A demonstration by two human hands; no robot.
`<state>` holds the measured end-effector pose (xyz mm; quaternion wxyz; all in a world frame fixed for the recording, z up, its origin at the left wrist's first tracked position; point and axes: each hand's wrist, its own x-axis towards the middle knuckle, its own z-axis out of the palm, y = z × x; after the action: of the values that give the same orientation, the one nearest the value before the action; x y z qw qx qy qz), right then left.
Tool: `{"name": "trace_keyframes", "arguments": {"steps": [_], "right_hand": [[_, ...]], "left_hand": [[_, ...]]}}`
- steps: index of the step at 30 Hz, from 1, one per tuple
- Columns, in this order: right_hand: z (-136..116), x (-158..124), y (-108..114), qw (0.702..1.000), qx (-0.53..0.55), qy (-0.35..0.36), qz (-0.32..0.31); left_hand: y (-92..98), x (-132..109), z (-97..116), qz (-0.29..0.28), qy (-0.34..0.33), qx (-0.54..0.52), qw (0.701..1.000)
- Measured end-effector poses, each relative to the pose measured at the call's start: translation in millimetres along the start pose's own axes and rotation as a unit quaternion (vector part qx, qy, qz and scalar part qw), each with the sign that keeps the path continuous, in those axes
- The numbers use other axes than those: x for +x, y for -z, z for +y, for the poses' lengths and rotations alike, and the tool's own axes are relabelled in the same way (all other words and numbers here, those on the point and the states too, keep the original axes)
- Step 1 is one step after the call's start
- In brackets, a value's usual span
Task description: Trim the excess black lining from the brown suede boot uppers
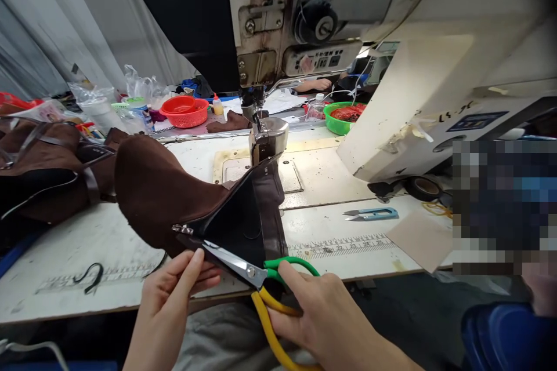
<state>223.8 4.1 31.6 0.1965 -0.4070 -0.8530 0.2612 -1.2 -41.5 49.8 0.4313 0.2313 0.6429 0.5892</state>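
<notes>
My right hand (317,307) grips a pair of scissors (282,295) with one green and one yellow handle. Their blades reach left along the dark edge of a brown boot upper (161,191) with a black lining (237,217). Pinched in my left hand (178,284) is the lower edge of that upper, close to the blade tips. A metal zipper end (181,229) shows just above my left fingers. The upper's far end rests against the post of a sewing machine (268,136), under the needle area.
Blue thread snips (372,214), a beige card (420,240) and a black tape roll (423,188) lie at right. More brown uppers (52,156) are heaped at left. Behind stand red baskets (185,113) and a green basket (337,126). A black scrap (92,278) lies front left. Another person's hand (319,85) shows behind.
</notes>
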Motion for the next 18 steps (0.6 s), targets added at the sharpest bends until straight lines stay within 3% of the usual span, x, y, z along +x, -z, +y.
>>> {"name": "trace_keyframes", "arguments": {"steps": [3,5,9,13,15,18], "right_hand": [[5.5,-2.7,12.7,0.976,0.192,-0.058,-0.081],[12.2,-10.1,23.9,0.960,0.250,-0.085,-0.090],[24.2,-33.7,42.1,0.990,0.121,-0.057,-0.047],[28.1,-55.3,43.0,0.998,-0.019,-0.012,-0.053],[29.6,-63.2,36.8,0.997,-0.050,-0.005,-0.062],[33.2,-72.8,25.5,0.997,-0.057,-0.004,-0.046]], "left_hand": [[10.0,-1.0,-10.7,0.007,-0.006,0.010,1.000],[16.2,-3.6,-18.5,0.016,-0.002,0.015,1.000],[21.1,-9.6,-25.7,0.026,-0.014,0.048,0.998],[16.9,-14.7,-22.7,0.050,-0.059,0.115,0.990],[15.4,-17.7,-24.4,0.013,-0.050,0.182,0.982],[14.5,-24.3,-34.7,-0.071,0.036,0.227,0.971]]}}
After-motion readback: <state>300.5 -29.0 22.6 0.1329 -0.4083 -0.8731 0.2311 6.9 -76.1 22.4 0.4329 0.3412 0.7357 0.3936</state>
